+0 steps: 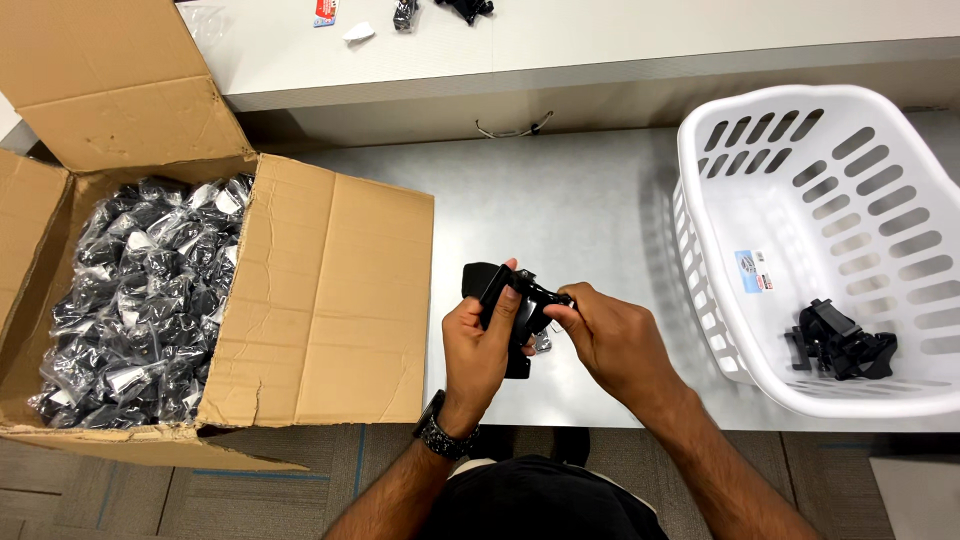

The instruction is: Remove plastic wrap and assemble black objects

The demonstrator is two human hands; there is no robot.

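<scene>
My left hand point(480, 345) grips a black plastic clamp-like part point(503, 290) above the grey table point(560, 210). My right hand point(610, 335) pinches the part's thin black arm at its right end. A small metal piece shows just below my fingers. An open cardboard box point(330, 300) at the left is full of black parts in clear bags point(140, 300). At the right, a white laundry basket point(700, 200) holds black parts point(840, 345) at its bottom.
A raised shelf point(560, 50) runs along the back with small black items point(465, 8) and scraps point(358, 32) on it. A wire loop point(512, 130) lies under its edge. The box flap hangs over the table's front edge.
</scene>
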